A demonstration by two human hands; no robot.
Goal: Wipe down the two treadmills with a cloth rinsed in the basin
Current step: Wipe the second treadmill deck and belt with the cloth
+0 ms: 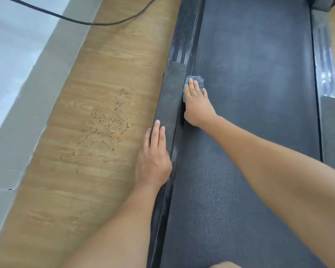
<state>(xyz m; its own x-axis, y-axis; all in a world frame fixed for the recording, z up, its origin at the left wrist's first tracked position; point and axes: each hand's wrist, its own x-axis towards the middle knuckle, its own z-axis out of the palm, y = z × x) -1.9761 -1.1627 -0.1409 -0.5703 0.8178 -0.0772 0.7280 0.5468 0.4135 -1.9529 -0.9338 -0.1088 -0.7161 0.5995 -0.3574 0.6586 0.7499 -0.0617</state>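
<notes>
Forearms nearest the lens, both reaching away from the camera; a bit of bare skin at the bottom edge, can't tell what.

Treadmill belt [249, 113]: biggest thing in view, long axis running straight away from the camera. Far half looks dusty grey, so my read is mid-wipe on this machine. Second treadmill not in view.

Wood floor [104, 93] on the left, scuffed patch in the middle, black cable [85, 21] across the far end.

Left side rail [170, 97] runs parallel to the belt, grit along its inner edge.

Left hand [155, 155]: flat, fingers straight, resting on the rail's outer side as a brace, holding nothing. Nearer the camera than the other hand.

Right hand [196, 102]: fingers straight, pressing down on the cloth [198, 82].

Cloth: small grey wad under the right fingertips, on the belt's left edge, touching the rail's inner face. The next stroke probably follows the seam along the belt axis, right hand only.

Basin: not in view, contents unknown.
</notes>
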